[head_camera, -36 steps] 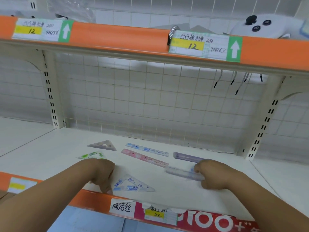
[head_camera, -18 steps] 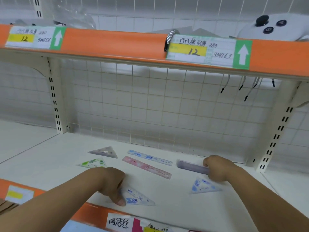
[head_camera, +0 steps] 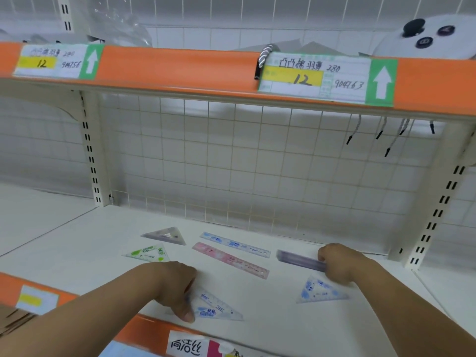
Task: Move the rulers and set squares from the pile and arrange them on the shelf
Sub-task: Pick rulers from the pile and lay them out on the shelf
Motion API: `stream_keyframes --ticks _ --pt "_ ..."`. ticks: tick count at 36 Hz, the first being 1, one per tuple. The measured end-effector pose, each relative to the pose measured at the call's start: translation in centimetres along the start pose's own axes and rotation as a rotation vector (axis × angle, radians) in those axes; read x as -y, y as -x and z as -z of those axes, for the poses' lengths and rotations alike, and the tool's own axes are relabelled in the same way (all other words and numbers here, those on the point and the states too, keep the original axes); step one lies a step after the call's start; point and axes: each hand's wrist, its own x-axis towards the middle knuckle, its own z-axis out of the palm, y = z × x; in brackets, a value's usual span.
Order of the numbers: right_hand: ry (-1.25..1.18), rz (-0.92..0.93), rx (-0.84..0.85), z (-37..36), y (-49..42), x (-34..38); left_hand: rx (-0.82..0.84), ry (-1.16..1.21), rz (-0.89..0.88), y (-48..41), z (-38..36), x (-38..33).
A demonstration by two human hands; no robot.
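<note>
Price labels (head_camera: pixel 314 77) — wire grid (head_camera: pixel 257 163) behind

Bright, even, diffuse light falls from above and in front, leaving the white lower shelf (head_camera: pixel 77 240) pale and flat. The orange upper shelf edge (head_camera: pixel 180 70) throws a broad soft shadow across the top of the wire grid (head_camera: pixel 231 163). Motion blur smears the whole frame: the price label (head_camera: pixel 314 78), the purple ruler (head_camera: pixel 298 258) gripped by the right hand (head_camera: pixel 337 264), and the blue set square (head_camera: pixel 216 309) held at its corner by the left hand (head_camera: pixel 177 287). Wide-angle distortion bows the shelf edge and tilts the right upright (head_camera: pixel 438 215).
</note>
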Motion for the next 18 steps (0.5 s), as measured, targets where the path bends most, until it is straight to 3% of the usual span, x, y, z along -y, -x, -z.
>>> stream_keyframes --ticks 14,18 --pt "-0.008 -0.017 -0.033 0.3 1.2 0.6 -0.010 -0.029 0.014 0.5 -0.5 0.5" --pt "-0.051 0.025 -0.188 2.0 2.4 3.2 -0.021 -0.041 0.024 0.6 -0.7 0.9"
